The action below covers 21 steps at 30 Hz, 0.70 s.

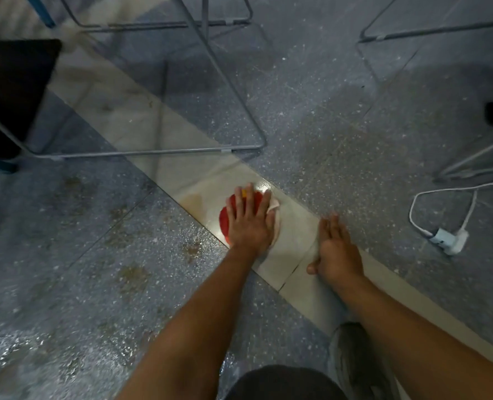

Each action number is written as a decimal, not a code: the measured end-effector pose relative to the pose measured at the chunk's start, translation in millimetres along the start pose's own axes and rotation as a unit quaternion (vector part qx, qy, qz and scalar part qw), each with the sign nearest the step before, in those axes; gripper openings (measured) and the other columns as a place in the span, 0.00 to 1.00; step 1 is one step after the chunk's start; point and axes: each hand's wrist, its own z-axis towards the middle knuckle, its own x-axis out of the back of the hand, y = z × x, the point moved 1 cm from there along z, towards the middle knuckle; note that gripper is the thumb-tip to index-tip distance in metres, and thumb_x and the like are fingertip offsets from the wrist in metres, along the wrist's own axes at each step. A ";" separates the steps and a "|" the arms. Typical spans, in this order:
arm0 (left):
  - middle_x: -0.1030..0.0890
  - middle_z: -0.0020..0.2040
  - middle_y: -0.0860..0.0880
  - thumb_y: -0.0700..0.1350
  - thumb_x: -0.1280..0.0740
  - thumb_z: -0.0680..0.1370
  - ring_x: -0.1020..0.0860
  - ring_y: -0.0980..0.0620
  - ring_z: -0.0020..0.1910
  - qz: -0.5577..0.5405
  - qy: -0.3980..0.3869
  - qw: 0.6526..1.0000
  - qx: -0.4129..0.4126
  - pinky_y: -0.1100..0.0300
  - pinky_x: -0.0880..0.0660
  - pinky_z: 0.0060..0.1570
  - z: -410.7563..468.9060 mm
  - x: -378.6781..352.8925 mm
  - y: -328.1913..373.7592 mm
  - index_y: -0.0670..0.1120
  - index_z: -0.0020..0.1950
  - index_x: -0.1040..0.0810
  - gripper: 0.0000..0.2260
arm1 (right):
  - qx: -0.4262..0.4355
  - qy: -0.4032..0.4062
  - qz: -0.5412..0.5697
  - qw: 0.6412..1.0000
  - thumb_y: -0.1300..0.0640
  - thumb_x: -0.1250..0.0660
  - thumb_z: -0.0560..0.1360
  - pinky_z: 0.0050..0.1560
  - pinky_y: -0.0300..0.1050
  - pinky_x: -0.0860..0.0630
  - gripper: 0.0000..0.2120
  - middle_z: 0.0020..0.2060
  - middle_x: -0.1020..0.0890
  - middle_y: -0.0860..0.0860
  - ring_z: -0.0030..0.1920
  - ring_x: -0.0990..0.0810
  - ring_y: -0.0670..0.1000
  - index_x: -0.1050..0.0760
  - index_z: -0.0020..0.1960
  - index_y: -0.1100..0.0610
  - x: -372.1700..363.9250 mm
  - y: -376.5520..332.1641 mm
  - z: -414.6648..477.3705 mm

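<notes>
While spread flat, left fingers (249, 202) cover the cloth (224, 219) — seemingly pressing.

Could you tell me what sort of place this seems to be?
Likely an indoor room, perhaps an office or canteen: terrazzo floor, metal chair frames, a charger on a white cable.

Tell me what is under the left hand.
Under the left hand lies a red cloth with a pale edge, pressed flat on the pale floor strip. The hand covers the cloth's middle, and the cloth hides the floor beneath it.
</notes>
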 end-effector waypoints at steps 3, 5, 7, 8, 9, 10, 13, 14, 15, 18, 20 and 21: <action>0.54 0.89 0.43 0.61 0.56 0.88 0.59 0.36 0.87 0.024 -0.017 0.998 -0.063 0.35 0.60 0.84 -6.8 -11.3 24.4 0.58 0.88 0.50 0.27 | -0.008 0.019 -0.026 0.999 0.44 0.26 0.75 0.81 0.54 0.43 0.55 0.83 0.60 0.61 0.83 0.56 0.61 0.62 0.83 0.59 -5.3 0.4 -9.4; 0.49 0.89 0.45 0.61 0.52 0.89 0.55 0.37 0.88 0.040 -0.005 0.985 -0.170 0.35 0.54 0.84 -37.4 -24.4 23.1 0.58 0.87 0.44 0.26 | -0.012 0.028 -0.039 0.999 0.42 0.28 0.76 0.81 0.52 0.45 0.52 0.83 0.57 0.62 0.83 0.54 0.61 0.59 0.84 0.59 -5.2 -0.5 -11.6; 0.47 0.89 0.47 0.61 0.50 0.89 0.53 0.39 0.88 0.057 -0.005 0.965 -0.256 0.37 0.53 0.85 -74.9 -34.4 2.2 0.60 0.86 0.41 0.25 | -0.014 0.045 -0.050 0.998 0.42 0.27 0.75 0.80 0.52 0.44 0.51 0.83 0.51 0.62 0.82 0.50 0.61 0.55 0.84 0.59 -4.9 -0.6 -12.2; 0.48 0.89 0.48 0.62 0.50 0.89 0.53 0.41 0.88 0.066 -0.009 0.956 -0.285 0.39 0.55 0.85 -90.1 -36.5 -15.9 0.62 0.87 0.43 0.25 | -0.013 0.056 -0.050 0.997 0.42 0.26 0.74 0.79 0.52 0.43 0.50 0.82 0.48 0.61 0.81 0.47 0.61 0.52 0.84 0.58 -5.1 -0.4 -12.2; 0.50 0.89 0.49 0.62 0.50 0.89 0.54 0.42 0.88 0.076 -0.017 0.950 -0.301 0.41 0.57 0.85 -101.6 -35.6 -36.9 0.63 0.87 0.45 0.25 | -0.014 0.067 -0.047 0.997 0.42 0.25 0.73 0.78 0.51 0.41 0.49 0.82 0.44 0.60 0.80 0.43 0.61 0.49 0.83 0.57 -6.1 0.0 -13.3; 0.51 0.89 0.50 0.62 0.50 0.89 0.54 0.43 0.88 0.088 -0.021 0.948 -0.304 0.42 0.58 0.85 -106.9 -31.3 -57.0 0.63 0.87 0.47 0.25 | -0.013 0.078 -0.044 0.996 0.43 0.25 0.72 0.75 0.50 0.39 0.48 0.80 0.40 0.59 0.77 0.40 0.60 0.45 0.82 0.56 -7.1 0.6 -14.4; 0.49 0.89 0.48 0.59 0.50 0.89 0.50 0.42 0.88 0.098 0.015 0.968 -0.230 0.40 0.50 0.85 -79.0 -10.9 -85.3 0.59 0.87 0.43 0.25 | -0.009 0.101 -0.044 0.994 0.45 0.24 0.71 0.68 0.48 0.35 0.42 0.74 0.32 0.55 0.70 0.33 0.57 0.38 0.79 0.55 -10.9 0.7 -16.6; 0.47 0.89 0.46 0.59 0.50 0.89 0.49 0.40 0.88 0.085 0.024 0.979 -0.182 0.38 0.47 0.84 -59.6 -4.4 -80.6 0.58 0.87 0.41 0.25 | -0.007 0.103 -0.043 0.994 0.46 0.24 0.71 0.68 0.47 0.35 0.42 0.74 0.32 0.55 0.69 0.33 0.57 0.37 0.79 0.56 -11.7 0.1 -16.3; 0.48 0.89 0.44 0.59 0.51 0.89 0.49 0.38 0.87 0.067 0.031 0.989 -0.130 0.37 0.47 0.84 -38.1 2.2 -69.6 0.57 0.87 0.41 0.26 | -0.008 0.103 -0.042 0.994 0.46 0.23 0.70 0.68 0.48 0.35 0.42 0.74 0.33 0.55 0.69 0.33 0.57 0.37 0.78 0.56 -11.7 -0.7 -15.4; 0.58 0.89 0.45 0.63 0.59 0.88 0.60 0.39 0.87 -0.006 0.008 1.000 0.016 0.38 0.59 0.85 22.4 10.7 -22.1 0.59 0.88 0.53 0.28 | -0.018 0.103 -0.036 0.994 0.45 0.21 0.69 0.70 0.49 0.36 0.46 0.75 0.34 0.56 0.70 0.34 0.58 0.39 0.79 0.57 -8.3 -3.4 -12.8; 0.60 0.89 0.45 0.63 0.60 0.88 0.64 0.39 0.87 -0.018 -0.012 0.999 0.040 0.38 0.63 0.84 40.6 4.9 4.8 0.59 0.88 0.56 0.28 | -0.025 0.114 -0.038 0.992 0.45 0.21 0.68 0.70 0.50 0.35 0.45 0.73 0.33 0.56 0.69 0.34 0.58 0.37 0.77 0.56 -6.1 -3.1 -13.2; 0.59 0.89 0.45 0.63 0.60 0.88 0.64 0.39 0.87 -0.008 -0.019 1.000 0.022 0.37 0.63 0.84 38.2 -0.5 13.9 0.59 0.88 0.55 0.28 | -0.025 0.118 -0.038 0.992 0.45 0.21 0.68 0.69 0.50 0.34 0.43 0.71 0.32 0.56 0.68 0.33 0.58 0.36 0.76 0.55 -5.6 -3.0 -14.7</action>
